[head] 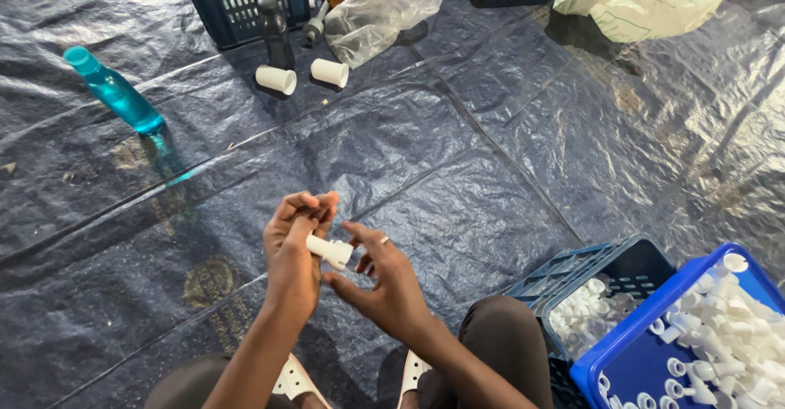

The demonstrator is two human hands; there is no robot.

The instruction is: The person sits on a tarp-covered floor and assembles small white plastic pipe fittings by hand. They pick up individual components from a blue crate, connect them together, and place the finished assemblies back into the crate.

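- Dark blue plastic tarp (pixel 491 131) over the floor, crinkly, with loads of open room ahead.
- Blue plastic tub (pixel 646 352) of small white parts sits by the right knee, so that side's cramped.
- Teal bottle (pixel 114 92) lies well off to the left.
- Left hand (pixel 293 245) has its grip closed round a short white plastic tube piece (pixel 329 250).
- Right hand (pixel 384 282) is half open, fingertips at the cap end.
- Piece looks light, stiff and a bit slick; hold the barrel.
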